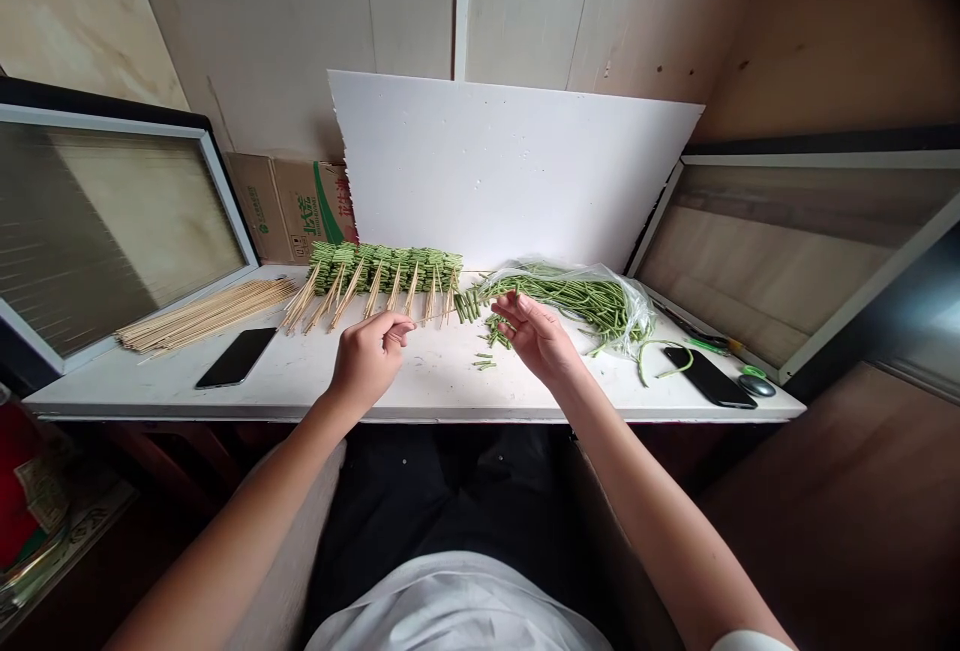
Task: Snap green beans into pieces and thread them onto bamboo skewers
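Pinched in my left hand is the bare end of a thin wooden skewer. Several short cut pieces of green bean are threaded side by side toward its other end. My right hand is at that far end, its fingers closed around what looks like a green bean piece, partly hidden by the fingertips. Below the right hand, loose cut pieces lie on the white table. Behind the hands, filled bean skewers are stacked in a row, their stick ends pointing toward me.
Bare skewers lie in a pile at the left, near a black phone. Long green beans fill a clear plastic bag at the right. Another phone lies by the right edge. A white board and cardboard box stand behind.
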The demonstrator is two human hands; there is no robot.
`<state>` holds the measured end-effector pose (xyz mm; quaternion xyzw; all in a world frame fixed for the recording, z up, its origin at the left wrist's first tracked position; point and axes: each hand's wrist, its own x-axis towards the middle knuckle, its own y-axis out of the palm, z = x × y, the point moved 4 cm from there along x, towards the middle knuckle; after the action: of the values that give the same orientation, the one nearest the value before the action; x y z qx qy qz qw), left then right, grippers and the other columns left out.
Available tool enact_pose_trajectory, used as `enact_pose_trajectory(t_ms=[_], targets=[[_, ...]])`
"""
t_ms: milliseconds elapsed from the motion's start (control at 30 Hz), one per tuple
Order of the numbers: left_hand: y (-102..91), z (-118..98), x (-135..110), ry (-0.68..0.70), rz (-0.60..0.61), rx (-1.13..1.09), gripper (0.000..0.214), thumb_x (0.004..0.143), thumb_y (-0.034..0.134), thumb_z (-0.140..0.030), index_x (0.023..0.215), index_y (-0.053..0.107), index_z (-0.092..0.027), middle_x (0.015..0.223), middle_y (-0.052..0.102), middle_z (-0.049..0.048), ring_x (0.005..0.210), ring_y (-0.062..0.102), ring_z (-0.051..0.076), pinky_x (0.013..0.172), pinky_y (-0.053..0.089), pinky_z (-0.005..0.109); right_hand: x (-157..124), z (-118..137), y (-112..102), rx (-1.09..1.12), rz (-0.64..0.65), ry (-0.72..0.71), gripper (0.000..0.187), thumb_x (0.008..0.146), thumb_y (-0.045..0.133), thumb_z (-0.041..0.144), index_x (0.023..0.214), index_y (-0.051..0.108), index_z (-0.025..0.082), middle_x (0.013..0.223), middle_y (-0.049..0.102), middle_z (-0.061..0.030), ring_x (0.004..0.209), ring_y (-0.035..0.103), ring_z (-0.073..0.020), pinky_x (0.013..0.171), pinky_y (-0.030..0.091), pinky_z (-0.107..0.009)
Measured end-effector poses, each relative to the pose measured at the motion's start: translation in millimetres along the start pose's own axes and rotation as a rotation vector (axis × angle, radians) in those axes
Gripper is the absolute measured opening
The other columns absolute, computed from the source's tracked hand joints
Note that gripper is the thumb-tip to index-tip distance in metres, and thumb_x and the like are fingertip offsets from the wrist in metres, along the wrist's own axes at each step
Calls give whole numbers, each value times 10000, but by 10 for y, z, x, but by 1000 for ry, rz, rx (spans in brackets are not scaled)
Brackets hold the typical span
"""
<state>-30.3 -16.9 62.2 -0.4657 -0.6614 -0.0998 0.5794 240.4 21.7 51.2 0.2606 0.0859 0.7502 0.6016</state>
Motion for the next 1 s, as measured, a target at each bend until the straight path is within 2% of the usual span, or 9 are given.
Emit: enact_pose_trajectory(t_ms=[233,533,800,1000], targets=[[29,20,-20,-16,23,46,240,998,550,-188,889,764,-194,724,747,20,645,671,168,630,461,265,-7,1,8,9,1,-29,254,824,886,462,993,817,287,1145,813,-25,1248,691,-238,917,537,-311],[62,36,-39,-34,36,71,237,983,559,-192,885,775,-198,746,769,32,657,693,180,635,465,266,-6,12,6,-70,-24,-45,288,799,895,512,961,824,284,1181,811,-50,1301,674,-277,909,557,-325],[63,43,-48,-66,30,118,233,933,567,-148,853,779,-206,740,778,35,656,701,195,630,475,275,-2,35,-42,-183,-95,-135,274,764,918,498,901,850,270,1083,833,-68,1181,725,-273,848,545,-337],[42,31,-52,-50,11,161,253,891,559,-95,842,779,-210,750,792,29,674,724,205,624,481,277,-24,64,-56,-282,-104,-234,212,824,887,468,928,871,284,1048,836,-51,1118,725,-274,824,544,-357]])
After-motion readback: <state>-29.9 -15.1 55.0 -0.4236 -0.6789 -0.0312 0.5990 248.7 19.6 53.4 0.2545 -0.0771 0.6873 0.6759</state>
